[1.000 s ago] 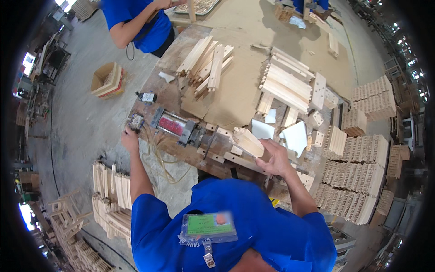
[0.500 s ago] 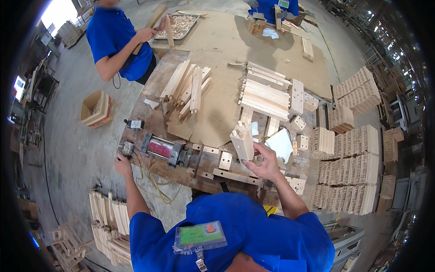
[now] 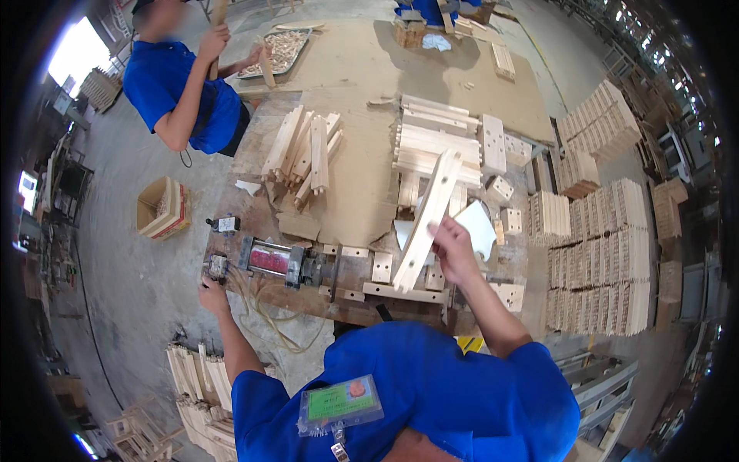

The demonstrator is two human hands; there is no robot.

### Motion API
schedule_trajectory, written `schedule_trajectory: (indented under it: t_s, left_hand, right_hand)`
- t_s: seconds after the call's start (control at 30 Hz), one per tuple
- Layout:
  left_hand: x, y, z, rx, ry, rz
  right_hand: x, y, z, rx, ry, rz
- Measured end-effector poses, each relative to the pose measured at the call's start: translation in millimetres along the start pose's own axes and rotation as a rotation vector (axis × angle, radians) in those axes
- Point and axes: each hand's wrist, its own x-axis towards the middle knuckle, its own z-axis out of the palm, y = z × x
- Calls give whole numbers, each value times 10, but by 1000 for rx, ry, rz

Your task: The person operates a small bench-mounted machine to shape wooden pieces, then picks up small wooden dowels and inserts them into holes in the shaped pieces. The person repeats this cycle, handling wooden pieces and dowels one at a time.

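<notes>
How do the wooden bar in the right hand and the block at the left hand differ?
The bar is long and pale; the block is compact and grey. The bar slants in the right hand; the block sits at the table edge, by the left hand. Each has a hand at it.

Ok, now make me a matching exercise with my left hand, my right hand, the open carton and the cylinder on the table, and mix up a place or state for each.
Column one
1. Left hand
2. Right hand
3. Open carton
4. Cylinder

Column two
A. On the grey floor, left of the table
B. Red between dark end blocks
C. At the small metal block near the table's left edge
D. Holding a pale wooden bar with dark holes

Right pairs: 1-C, 2-D, 3-A, 4-B.
</notes>
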Motion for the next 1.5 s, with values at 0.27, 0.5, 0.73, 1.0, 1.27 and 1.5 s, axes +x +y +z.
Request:
schedule_trajectory:
  t_s: [0.27,0.5,0.73,1.0,1.27,1.5]
  left_hand:
    - [-41,97,-35,-20,-18,23]
    - [-17,99,-12,-112,-68,-108]
    - [9,122,-2,-118,-22,-74]
    - [-39,154,13,-148,-41,-127]
    - [-22,275,47,-273,-114,-184]
    - [-14,236,-6,-154,-63,-100]
  right_hand:
    - [249,-364,-30,567,292,149]
    - [291,-371,-86,632,286,177]
    - [322,-315,-234,318,303,91]
    - [526,-761,-490,-1418,33,-498]
    - [1285,-579,-561,-1976,-321,-268]
    - [1465,-418,-600,-2019,-334,-332]
